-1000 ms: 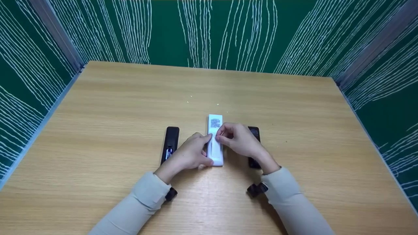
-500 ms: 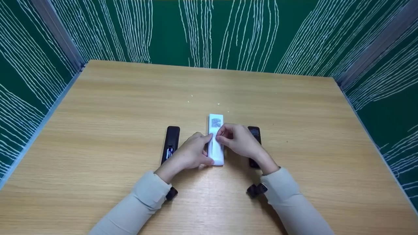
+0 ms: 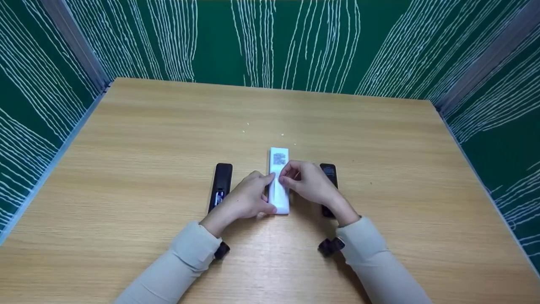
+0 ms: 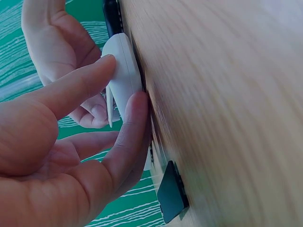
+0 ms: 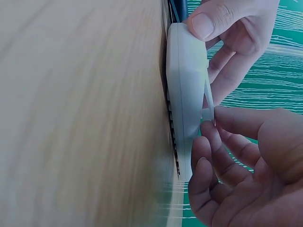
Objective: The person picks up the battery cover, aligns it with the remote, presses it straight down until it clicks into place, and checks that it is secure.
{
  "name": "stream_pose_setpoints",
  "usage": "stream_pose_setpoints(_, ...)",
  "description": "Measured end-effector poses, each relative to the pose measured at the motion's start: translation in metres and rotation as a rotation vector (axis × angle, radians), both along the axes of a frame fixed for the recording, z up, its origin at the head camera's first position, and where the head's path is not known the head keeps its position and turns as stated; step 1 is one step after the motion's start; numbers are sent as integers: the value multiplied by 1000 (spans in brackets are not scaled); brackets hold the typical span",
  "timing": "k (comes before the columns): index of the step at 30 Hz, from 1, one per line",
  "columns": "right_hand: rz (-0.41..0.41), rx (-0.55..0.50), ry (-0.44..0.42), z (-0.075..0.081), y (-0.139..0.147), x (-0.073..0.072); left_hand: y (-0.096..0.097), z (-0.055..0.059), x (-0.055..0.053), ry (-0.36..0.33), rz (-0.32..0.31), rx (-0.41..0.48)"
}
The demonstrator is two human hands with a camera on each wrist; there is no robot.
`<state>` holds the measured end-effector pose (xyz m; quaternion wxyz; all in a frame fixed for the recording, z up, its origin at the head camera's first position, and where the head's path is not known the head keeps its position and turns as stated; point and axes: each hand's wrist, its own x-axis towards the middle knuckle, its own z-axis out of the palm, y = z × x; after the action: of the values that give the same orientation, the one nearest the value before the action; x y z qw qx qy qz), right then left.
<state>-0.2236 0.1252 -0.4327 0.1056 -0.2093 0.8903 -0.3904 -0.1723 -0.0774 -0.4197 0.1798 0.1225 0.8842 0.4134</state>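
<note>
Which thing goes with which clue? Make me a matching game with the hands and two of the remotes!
Things
1. white remote
2. black remote on the left
3. left hand
4. right hand

Clues
A. pinches a thin white flap
B. has a gray printed patch facing up
C. holds the white remote's body
D. shows batteries in an open slot

Right pairs: 1-B, 2-D, 3-C, 4-A

Black remotes [image 3: 222, 176], wooden table [image 3: 177, 126], green wall [image 3: 215, 42]
</note>
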Motion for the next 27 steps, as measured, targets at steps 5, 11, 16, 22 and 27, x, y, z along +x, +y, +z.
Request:
stream_pose_setpoints(5,3,3,10,-1,-1,0,0,-1,-1,11,-9,-11)
stream_pose_setpoints(11,-1,13,11,0,-2,0,0,-1,-1,17,-15,-13)
stream_pose_setpoints(16,2,16,-13,1,-3,1,-1,-1,-1,14,-11,-8)
stream_pose_setpoints(22,2,27,-19,0,-4,2,-1,0,-1,14,-10,-14)
stream_pose_setpoints(27,-8,35,-32,0,-3,2,0,-1,-1,-2,-7,-12)
